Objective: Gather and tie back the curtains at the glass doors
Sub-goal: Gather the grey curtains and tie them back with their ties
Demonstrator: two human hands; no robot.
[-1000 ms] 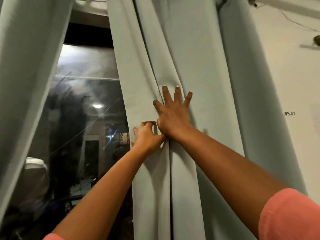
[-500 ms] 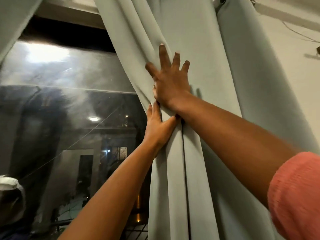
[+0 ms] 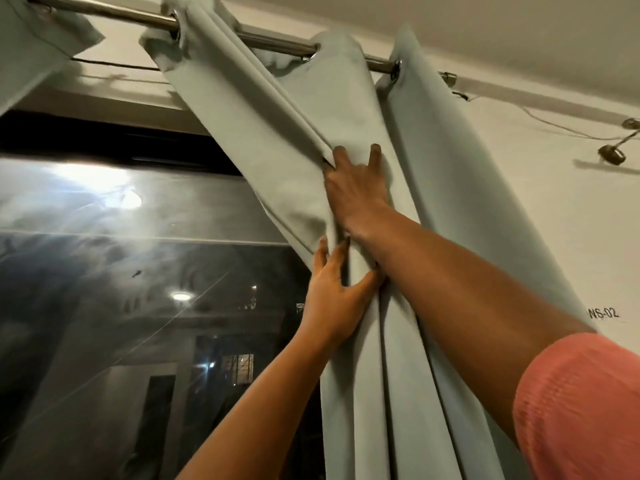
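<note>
Hands meet on the grey curtain (image 3: 346,109): right hand (image 3: 356,192) pressing flat, fingers splayed, left hand (image 3: 332,299) just below, half-open, cupping the gathered folds beside the glass door (image 3: 138,306).

curtains (image 3: 301,133): 2 | hands (image 3: 356,192): 2 | curtain rod (image 3: 273,41): 1 | glass door (image 3: 121,289): 1

right hand (image 3: 358,192) fingertips buried in curtain (image 3: 346,109) folds, second curtain (image 3: 24,53) cut by left edge
</note>
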